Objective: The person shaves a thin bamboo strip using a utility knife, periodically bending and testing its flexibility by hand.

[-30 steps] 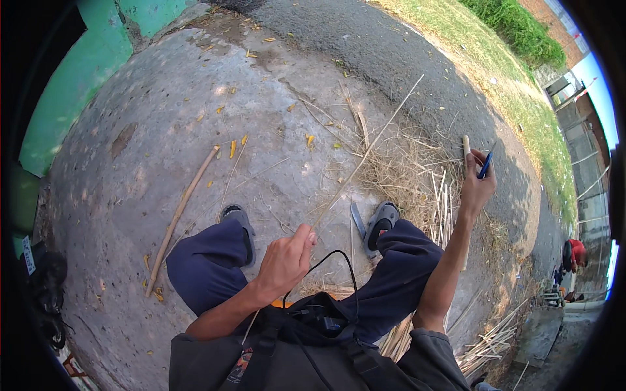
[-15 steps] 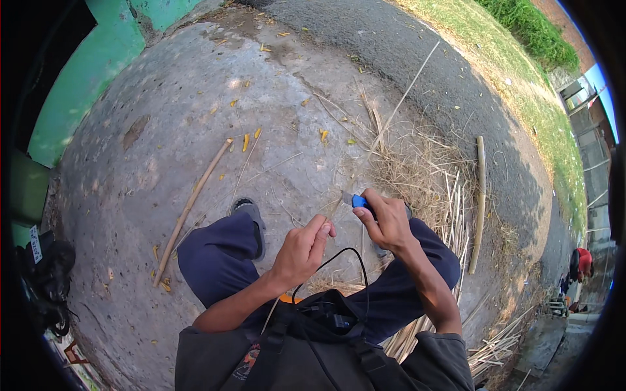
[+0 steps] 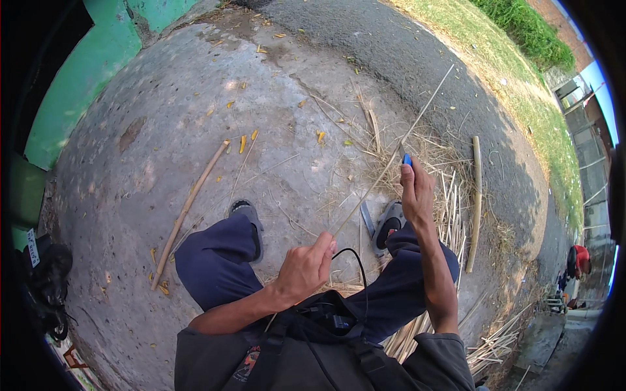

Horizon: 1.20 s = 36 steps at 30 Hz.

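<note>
A long thin bamboo strip (image 3: 367, 197) slants from my lap area up and to the right. My left hand (image 3: 305, 272) is closed on its near part, in front of my body. My right hand (image 3: 417, 192) is wrapped round a blue-handled cutter knife (image 3: 407, 159), farther along the strip. The knife's grey blade lies against or very close to the strip; contact cannot be made out. Past the knife, the strip's far end reaches over the dark asphalt. Shavings (image 3: 427, 151) are heaped beside my right hand.
A flat bluish-grey blade-like piece (image 3: 367, 218) lies by my right shoe (image 3: 389, 227). A bamboo stick (image 3: 191, 212) lies left, another pole (image 3: 476, 202) right. Split strips (image 3: 453, 218) are piled beside my right leg. A person in red (image 3: 579, 262) is far right.
My right hand with the knife has moved away from my left hand, forward and right along the strip. The strip's far end has shifted slightly down and right. My left hand keeps its grip.
</note>
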Tool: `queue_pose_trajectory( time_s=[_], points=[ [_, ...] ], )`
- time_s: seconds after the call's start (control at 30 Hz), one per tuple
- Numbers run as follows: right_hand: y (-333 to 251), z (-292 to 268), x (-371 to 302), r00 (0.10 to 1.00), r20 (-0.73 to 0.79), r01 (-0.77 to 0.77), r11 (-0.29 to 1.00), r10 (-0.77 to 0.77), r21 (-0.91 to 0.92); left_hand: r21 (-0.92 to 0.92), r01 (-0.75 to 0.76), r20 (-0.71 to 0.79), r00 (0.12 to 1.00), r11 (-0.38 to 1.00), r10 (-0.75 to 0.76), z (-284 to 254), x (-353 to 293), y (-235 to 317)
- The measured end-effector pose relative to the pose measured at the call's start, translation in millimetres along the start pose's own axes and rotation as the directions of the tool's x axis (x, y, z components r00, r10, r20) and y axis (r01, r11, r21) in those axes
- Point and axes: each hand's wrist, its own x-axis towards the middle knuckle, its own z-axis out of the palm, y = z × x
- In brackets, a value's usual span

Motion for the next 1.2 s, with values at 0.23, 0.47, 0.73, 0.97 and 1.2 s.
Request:
queue_pose_trajectory(
  time_s=[0.23, 0.47, 0.73, 0.97, 1.2],
  points=[
    [-30, 8, -24, 0.923, 0.293, 0.2, 0.962, -0.249, 0.186, -0.269, 0.153, 0.1, 0.986, 0.951, -0.131, -17, 13, 6],
    [-26, 6, -12, 0.938, 0.292, 0.149, 0.978, -0.187, 0.149, -0.186, 0.014, 0.011, 1.0, 0.983, -0.012, -7, 6, 4],
    [24, -23, 28, 1.0, -0.022, -0.01, 0.997, 0.012, 0.078, 0.115, -0.049, 0.121, 0.992, 0.992, 0.035, -2, -11, 12],
    [51, -48, 34, 0.88, -0.05, -0.251, 0.551, 0.472, 0.796, 0.048, -0.012, 0.123, 0.992, 0.999, 0.006, 0, -13, 0],
    [-13, -23, 13, 0.88, 0.295, -0.453, 0.473, 0.373, 0.756, 0.058, 0.011, 0.151, 0.988, 0.998, -0.02, 1, -2, -2]
  ],
)
